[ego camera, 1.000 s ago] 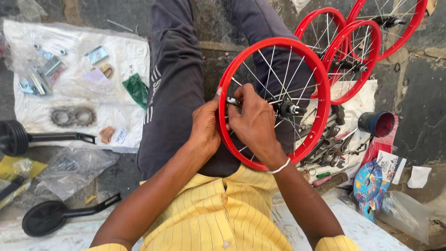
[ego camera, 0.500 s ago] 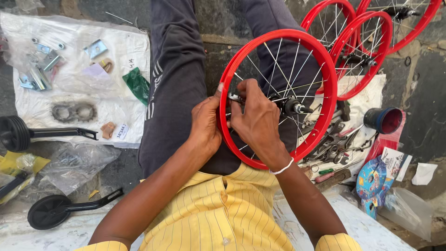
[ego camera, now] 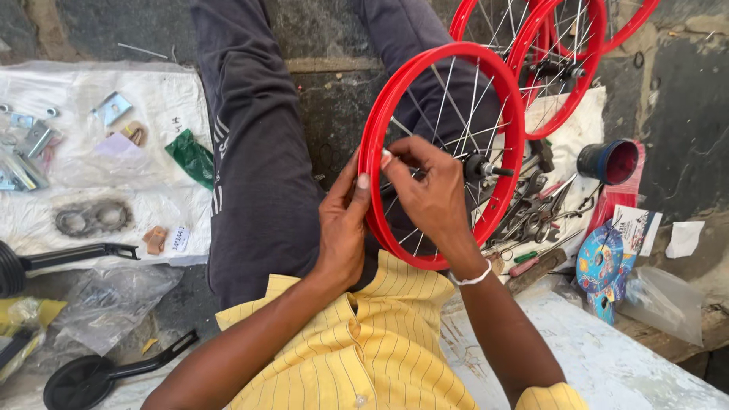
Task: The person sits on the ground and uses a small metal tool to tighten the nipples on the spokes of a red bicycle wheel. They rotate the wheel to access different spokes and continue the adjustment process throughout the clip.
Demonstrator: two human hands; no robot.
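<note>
Gripping a glossy red steel wheel rim (ego camera: 443, 152), the left hand (ego camera: 342, 228) clasps its edge; the right hand (ego camera: 429, 193) pinches one thin spoke (ego camera: 456, 148). Two more red wheels (ego camera: 558, 64) lean behind.

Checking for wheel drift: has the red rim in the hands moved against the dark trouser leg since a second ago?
No clear move. The red rim lies beside the dark trouser leg as before, left hand at its edge; shifts look like camera motion.

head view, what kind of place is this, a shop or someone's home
Most likely a bicycle repair or assembly spot on the ground: red spoked wheels stacked behind, hand tools piled on cloth, small metal parts laid on sheeting.
</note>
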